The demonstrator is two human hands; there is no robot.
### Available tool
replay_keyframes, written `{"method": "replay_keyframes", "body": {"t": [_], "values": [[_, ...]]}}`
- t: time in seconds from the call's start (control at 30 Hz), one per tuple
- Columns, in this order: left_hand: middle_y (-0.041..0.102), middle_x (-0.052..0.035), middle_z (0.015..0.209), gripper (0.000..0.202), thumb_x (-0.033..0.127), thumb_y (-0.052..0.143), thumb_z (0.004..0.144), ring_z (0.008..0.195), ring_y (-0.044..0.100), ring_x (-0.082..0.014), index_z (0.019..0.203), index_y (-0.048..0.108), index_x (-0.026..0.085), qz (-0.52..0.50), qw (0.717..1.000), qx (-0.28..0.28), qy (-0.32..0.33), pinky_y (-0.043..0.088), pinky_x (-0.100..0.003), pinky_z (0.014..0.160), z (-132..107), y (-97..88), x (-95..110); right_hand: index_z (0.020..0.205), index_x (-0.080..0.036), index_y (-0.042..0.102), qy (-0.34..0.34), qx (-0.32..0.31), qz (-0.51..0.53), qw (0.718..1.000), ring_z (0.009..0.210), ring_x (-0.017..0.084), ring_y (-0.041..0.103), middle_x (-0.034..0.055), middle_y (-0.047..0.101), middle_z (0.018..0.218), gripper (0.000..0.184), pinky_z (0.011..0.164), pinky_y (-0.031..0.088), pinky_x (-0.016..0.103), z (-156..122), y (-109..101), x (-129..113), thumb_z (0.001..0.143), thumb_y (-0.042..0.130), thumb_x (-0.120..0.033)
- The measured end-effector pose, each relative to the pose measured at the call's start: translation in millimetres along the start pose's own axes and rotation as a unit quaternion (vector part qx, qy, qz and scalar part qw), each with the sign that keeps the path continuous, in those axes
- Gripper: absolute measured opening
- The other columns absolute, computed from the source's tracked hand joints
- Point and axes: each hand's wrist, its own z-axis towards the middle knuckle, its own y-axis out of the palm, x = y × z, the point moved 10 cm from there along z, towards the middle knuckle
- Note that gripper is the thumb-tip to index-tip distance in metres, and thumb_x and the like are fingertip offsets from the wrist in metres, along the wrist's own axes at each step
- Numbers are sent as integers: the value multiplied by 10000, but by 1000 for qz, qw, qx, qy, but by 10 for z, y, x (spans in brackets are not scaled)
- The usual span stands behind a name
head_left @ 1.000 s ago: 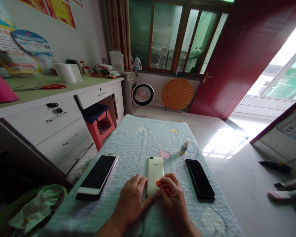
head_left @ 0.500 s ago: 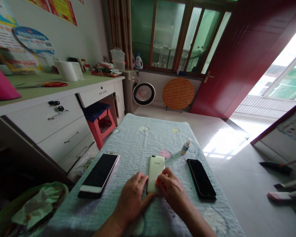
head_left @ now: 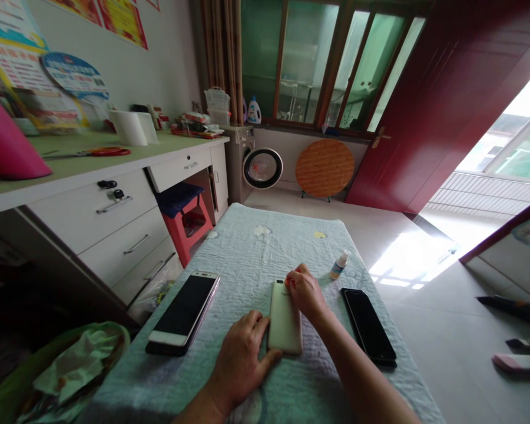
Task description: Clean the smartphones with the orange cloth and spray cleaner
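A pale gold smartphone (head_left: 285, 324) lies back up on the cloth, its camera end away from me. My left hand (head_left: 242, 347) holds it steady, fingertips at its left edge and thumb along the bottom edge. My right hand (head_left: 305, 290) is closed in a pinch over the phone's upper right part. A bit of something orange (head_left: 287, 282) shows at its fingertips; the rest is hidden by the fingers. To the left, a white-framed smartphone (head_left: 188, 309) lies screen up on a darker one. A black smartphone (head_left: 368, 327) lies on the right.
A small spray bottle (head_left: 339, 265) stands beyond my right hand on the quilted cloth (head_left: 291, 235). Left of the table are a white desk (head_left: 101, 221), a red stool (head_left: 189, 227) and a green-rimmed bin (head_left: 121, 338). Farther off stands a washing machine (head_left: 241, 153) with its door open.
My right hand has slid up the phone's back from its lower right part to near the camera end, orange thing still in its fingers. My left hand stays at the phone's lower left.
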Motion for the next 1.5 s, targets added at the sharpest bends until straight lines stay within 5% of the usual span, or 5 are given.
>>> {"method": "replay_keyframes", "body": {"t": [0.23, 0.43, 1.0, 1.27, 1.5], "values": [[602, -82, 1056, 359, 363, 686, 819, 980, 591, -273, 1131, 613, 200, 4, 1000, -1, -7, 477, -397, 878, -4, 10, -14, 824, -207, 727, -56, -2, -40, 998, 845, 150, 536, 51, 594, 977, 234, 747, 351, 249, -9, 158, -234, 934, 521, -199], [537, -129, 1355, 557, 353, 699, 811, 1159, 548, -321, 1323, 539, 200, 23, 999, 25, 27, 444, -471, 998, -16, 35, -21, 865, -224, 732, -56, 0, -57, 997, 859, 156, 543, 47, 597, 999, 228, 754, 346, 258, 46, 184, -191, 945, 519, -228], [583, -108, 1357, 522, 359, 681, 844, 1139, 566, -324, 1323, 566, 185, 22, 999, 7, 47, 437, -490, 1002, -16, 38, 46, 823, -218, 721, -74, 2, -70, 995, 853, 157, 540, 42, 608, 988, 233, 737, 340, 262, 14, 168, -248, 932, 515, -196], [598, -106, 1347, 501, 389, 652, 866, 1120, 584, -321, 1321, 571, 193, 31, 998, 21, 60, 445, -482, 985, -21, 23, 66, 799, -205, 702, -14, -4, -72, 997, 802, 141, 540, 40, 586, 940, 257, 677, 330, 252, 11, 103, -37, 938, 486, -192], [587, -96, 1360, 508, 365, 653, 864, 1122, 578, -314, 1332, 556, 191, 27, 998, 13, 63, 434, -479, 1004, -17, 33, 76, 791, -210, 706, -64, 8, -78, 995, 847, 157, 537, 43, 604, 964, 224, 730, 337, 264, 50, 208, -242, 921, 527, -183]]}}
